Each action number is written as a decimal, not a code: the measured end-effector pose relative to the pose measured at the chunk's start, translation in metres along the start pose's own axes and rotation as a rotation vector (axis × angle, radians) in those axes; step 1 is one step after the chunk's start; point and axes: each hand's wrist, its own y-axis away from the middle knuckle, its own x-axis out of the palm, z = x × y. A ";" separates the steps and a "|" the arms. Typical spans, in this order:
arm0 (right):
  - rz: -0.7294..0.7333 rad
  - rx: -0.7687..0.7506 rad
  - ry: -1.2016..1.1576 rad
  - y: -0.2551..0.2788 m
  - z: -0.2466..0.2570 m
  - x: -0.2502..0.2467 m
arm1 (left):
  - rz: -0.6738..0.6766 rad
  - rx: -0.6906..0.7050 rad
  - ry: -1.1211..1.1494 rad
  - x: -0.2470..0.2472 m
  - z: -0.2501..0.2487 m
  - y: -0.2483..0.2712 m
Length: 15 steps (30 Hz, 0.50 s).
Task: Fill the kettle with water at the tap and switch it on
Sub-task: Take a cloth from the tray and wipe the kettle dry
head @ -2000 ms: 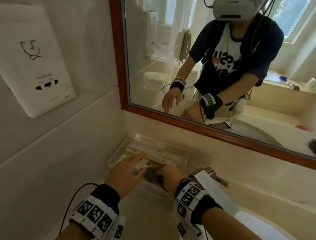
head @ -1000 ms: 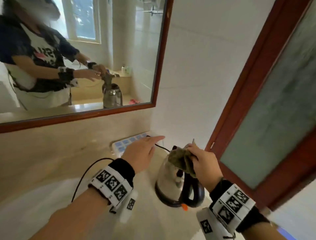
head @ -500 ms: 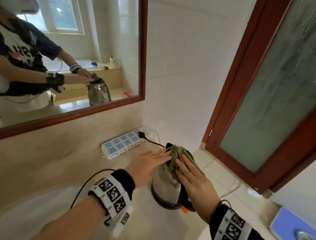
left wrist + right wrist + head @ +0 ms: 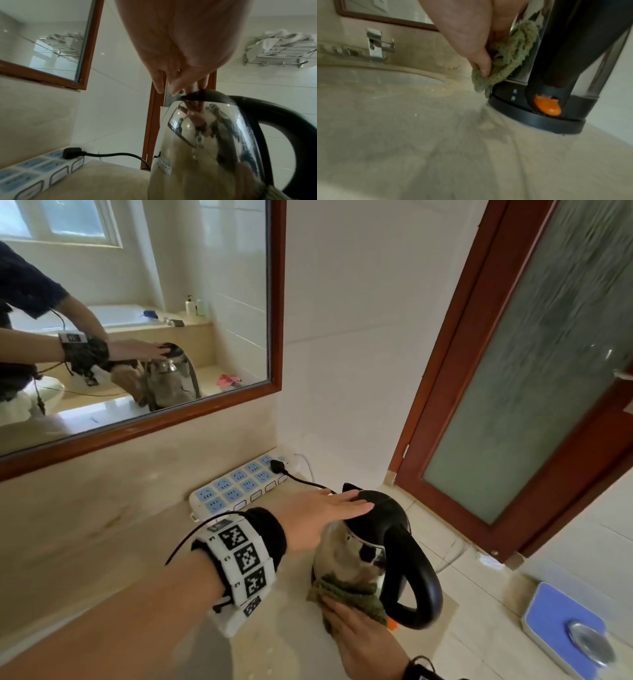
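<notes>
A steel kettle (image 4: 346, 556) with a black lid and handle stands on its black base (image 4: 537, 120) at the right end of the counter. Its orange switch (image 4: 547, 106) sits at the foot of the handle. My left hand (image 4: 329, 505) lies flat on the lid, fingers straight; the left wrist view shows the fingertips (image 4: 178, 86) touching the lid's edge. My right hand (image 4: 359, 638) holds a green cloth (image 4: 349, 594) low against the kettle's wall. The thumb (image 4: 483, 67) pinches the cloth (image 4: 508, 59); the fingers behind it are hidden.
A white power strip (image 4: 236, 491) lies along the back wall with the kettle's black plug (image 4: 278, 466) in it. The tap (image 4: 375, 43) and basin (image 4: 385, 79) are to the left. The counter edge drops right of the kettle; a blue scale (image 4: 561, 628) and a door (image 4: 513, 371) are there.
My right hand has brought the cloth from the kettle's lid down to its lower side. My left hand has moved onto the lid. Earlier both hands were at a clear box by the tap.
</notes>
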 end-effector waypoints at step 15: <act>0.161 0.173 0.280 -0.101 0.053 -0.026 | -0.266 -0.134 0.028 -0.017 0.079 0.058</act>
